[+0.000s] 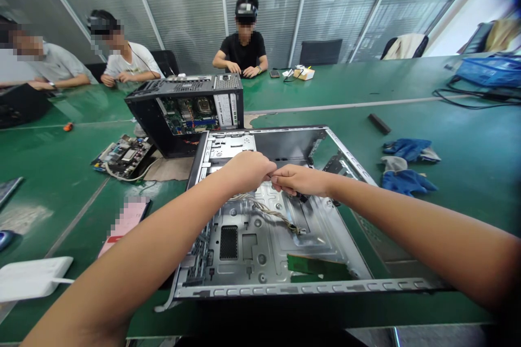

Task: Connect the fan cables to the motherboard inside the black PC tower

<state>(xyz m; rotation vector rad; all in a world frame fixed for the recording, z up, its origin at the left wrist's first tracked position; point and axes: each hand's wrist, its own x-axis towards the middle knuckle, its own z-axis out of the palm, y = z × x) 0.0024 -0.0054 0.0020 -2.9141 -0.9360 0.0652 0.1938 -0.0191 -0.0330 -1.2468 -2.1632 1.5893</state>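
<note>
"Case [279,252] lay open on the table [345,84], left hand [251,167] and right hand [300,179] together above it!"

"Fingers pressed together, pinching what, none could tell. Fine work, seemingly; next move called for steadiness."

computer case [268,238] | silver interior, open-topped — lying flat | green table [468,173]

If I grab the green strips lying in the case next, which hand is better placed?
Probably your right hand: the green strips lie toward its side of the case, and your left hand is farther from them. Both hands are close together, though.
</note>
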